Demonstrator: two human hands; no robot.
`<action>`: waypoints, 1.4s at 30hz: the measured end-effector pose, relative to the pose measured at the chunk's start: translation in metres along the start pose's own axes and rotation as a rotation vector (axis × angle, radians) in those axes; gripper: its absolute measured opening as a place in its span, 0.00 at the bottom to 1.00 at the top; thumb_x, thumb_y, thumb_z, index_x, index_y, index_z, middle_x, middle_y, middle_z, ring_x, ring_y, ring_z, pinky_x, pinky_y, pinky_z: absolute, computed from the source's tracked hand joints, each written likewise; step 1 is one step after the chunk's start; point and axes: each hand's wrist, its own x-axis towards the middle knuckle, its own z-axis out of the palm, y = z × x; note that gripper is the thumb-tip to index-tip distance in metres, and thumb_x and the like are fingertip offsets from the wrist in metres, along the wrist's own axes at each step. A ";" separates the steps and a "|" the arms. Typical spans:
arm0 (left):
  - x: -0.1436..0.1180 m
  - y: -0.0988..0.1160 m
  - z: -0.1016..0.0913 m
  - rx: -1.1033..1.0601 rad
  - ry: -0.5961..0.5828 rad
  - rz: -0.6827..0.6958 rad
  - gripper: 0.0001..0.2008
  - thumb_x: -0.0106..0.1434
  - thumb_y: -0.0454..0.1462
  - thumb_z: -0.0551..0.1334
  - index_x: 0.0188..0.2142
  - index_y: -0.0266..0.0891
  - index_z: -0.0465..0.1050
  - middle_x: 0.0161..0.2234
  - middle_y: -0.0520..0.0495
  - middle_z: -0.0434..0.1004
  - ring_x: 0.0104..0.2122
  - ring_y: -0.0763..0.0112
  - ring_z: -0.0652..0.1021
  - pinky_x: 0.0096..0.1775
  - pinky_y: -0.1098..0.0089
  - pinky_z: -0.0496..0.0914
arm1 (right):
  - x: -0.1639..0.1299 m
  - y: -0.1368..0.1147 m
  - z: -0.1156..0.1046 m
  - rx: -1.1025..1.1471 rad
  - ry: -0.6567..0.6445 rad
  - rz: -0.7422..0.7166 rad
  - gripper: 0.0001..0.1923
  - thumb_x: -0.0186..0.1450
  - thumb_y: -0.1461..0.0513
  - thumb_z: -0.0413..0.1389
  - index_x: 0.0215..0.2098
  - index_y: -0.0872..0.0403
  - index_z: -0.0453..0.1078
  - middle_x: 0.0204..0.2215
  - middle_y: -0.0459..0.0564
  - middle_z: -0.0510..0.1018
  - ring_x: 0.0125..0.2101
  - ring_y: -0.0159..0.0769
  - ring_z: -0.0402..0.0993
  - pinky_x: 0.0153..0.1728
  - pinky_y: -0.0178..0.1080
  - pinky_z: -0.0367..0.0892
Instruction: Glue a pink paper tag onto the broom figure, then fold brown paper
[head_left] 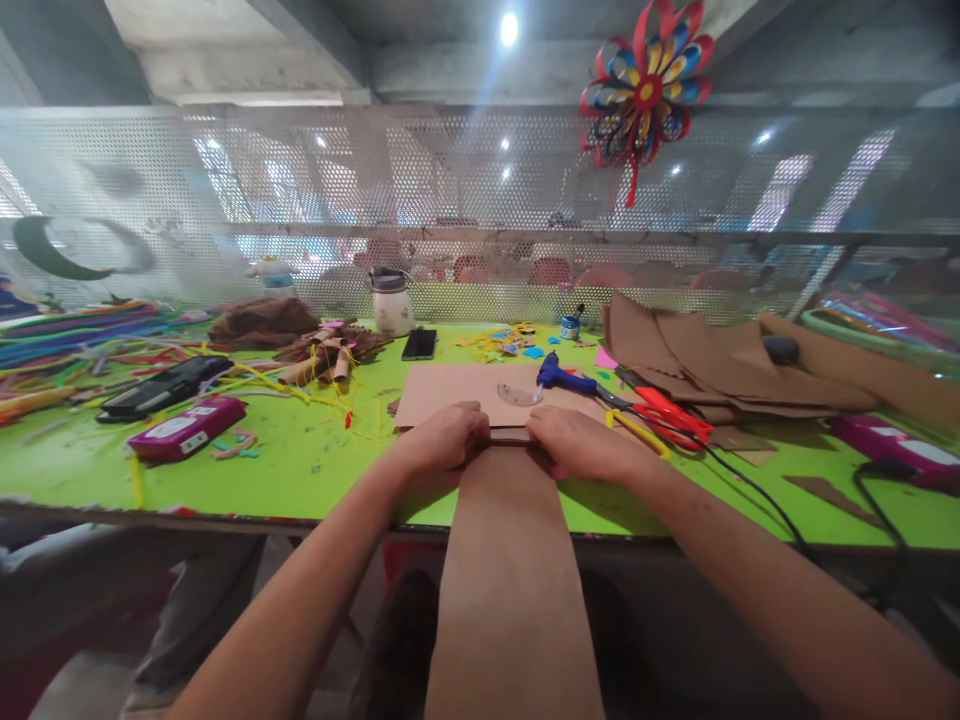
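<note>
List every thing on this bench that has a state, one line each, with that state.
Left hand: curled, pressing on the brown strip.
Right hand: flat, pressing on the brown strip.
Brown strip: far end on the table, the rest hanging off the near edge.
Red scissors: lying flat, blades apart.
Glue gun: lying on its side.
Phone: screen dark.
Jar: upright, lid on.

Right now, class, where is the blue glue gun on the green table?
The blue glue gun lies just beyond the right hand, at the right edge of the flat cardboard sheet, with the red scissors to its right.
</note>
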 end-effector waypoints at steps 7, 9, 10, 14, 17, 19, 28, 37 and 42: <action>0.002 0.014 -0.019 0.000 0.059 -0.118 0.10 0.54 0.33 0.54 0.30 0.38 0.75 0.29 0.48 0.74 0.28 0.70 0.71 0.31 0.72 0.61 | 0.005 -0.002 0.003 -0.056 0.185 0.022 0.05 0.59 0.70 0.51 0.28 0.57 0.66 0.31 0.53 0.72 0.33 0.37 0.66 0.31 0.37 0.56; 0.009 0.014 -0.026 0.049 0.108 -0.177 0.14 0.59 0.37 0.52 0.26 0.37 0.74 0.24 0.47 0.73 0.25 0.70 0.69 0.28 0.72 0.58 | 0.006 -0.003 0.002 -0.090 0.263 0.016 0.06 0.59 0.70 0.49 0.29 0.57 0.66 0.32 0.52 0.71 0.34 0.37 0.65 0.32 0.37 0.57; 0.013 0.013 -0.030 0.075 0.116 -0.199 0.16 0.60 0.39 0.51 0.23 0.36 0.73 0.21 0.47 0.72 0.24 0.70 0.68 0.27 0.71 0.57 | 0.007 -0.003 0.002 -0.105 0.298 0.019 0.06 0.60 0.70 0.49 0.30 0.57 0.66 0.32 0.52 0.71 0.34 0.37 0.65 0.33 0.37 0.57; 0.027 0.007 -0.035 -0.036 -0.008 -0.189 0.21 0.62 0.44 0.50 0.21 0.35 0.70 0.18 0.50 0.67 0.20 0.73 0.64 0.25 0.72 0.55 | 0.008 -0.005 0.002 -0.161 0.396 0.022 0.07 0.61 0.70 0.48 0.33 0.57 0.67 0.32 0.53 0.70 0.34 0.37 0.63 0.33 0.38 0.57; 0.027 0.004 -0.034 -0.311 -0.124 -0.147 0.21 0.63 0.46 0.49 0.24 0.35 0.71 0.21 0.50 0.69 0.22 0.74 0.65 0.26 0.73 0.58 | 0.009 -0.008 0.002 -0.201 0.435 0.009 0.08 0.61 0.70 0.48 0.30 0.57 0.67 0.30 0.52 0.69 0.33 0.38 0.62 0.31 0.38 0.57; 0.024 0.003 -0.032 -0.465 -0.170 -0.130 0.20 0.63 0.46 0.50 0.26 0.35 0.71 0.24 0.50 0.71 0.24 0.73 0.66 0.29 0.73 0.60 | 0.009 -0.009 0.003 -0.215 0.453 0.008 0.08 0.62 0.70 0.48 0.28 0.57 0.67 0.29 0.52 0.68 0.32 0.38 0.61 0.30 0.38 0.57; 0.018 -0.002 -0.025 -0.624 -0.167 -0.205 0.18 0.58 0.48 0.56 0.23 0.35 0.66 0.20 0.54 0.60 0.23 0.76 0.61 0.27 0.74 0.57 | 0.010 -0.006 0.001 0.070 0.502 0.007 0.08 0.63 0.68 0.48 0.30 0.58 0.68 0.31 0.54 0.70 0.35 0.38 0.64 0.35 0.38 0.62; 0.021 -0.003 -0.020 -0.741 -0.168 -0.165 0.15 0.58 0.46 0.57 0.32 0.35 0.74 0.28 0.50 0.72 0.28 0.73 0.68 0.32 0.73 0.62 | 0.008 -0.008 -0.015 0.784 0.262 0.299 0.16 0.61 0.53 0.52 0.34 0.59 0.73 0.28 0.50 0.75 0.26 0.32 0.67 0.26 0.34 0.60; 0.020 0.005 -0.025 -0.673 -0.134 -0.138 0.15 0.60 0.44 0.56 0.34 0.35 0.75 0.29 0.49 0.74 0.28 0.74 0.69 0.32 0.73 0.62 | 0.010 -0.006 -0.008 0.934 0.230 0.364 0.19 0.59 0.51 0.53 0.25 0.59 0.71 0.16 0.44 0.67 0.18 0.26 0.59 0.20 0.32 0.53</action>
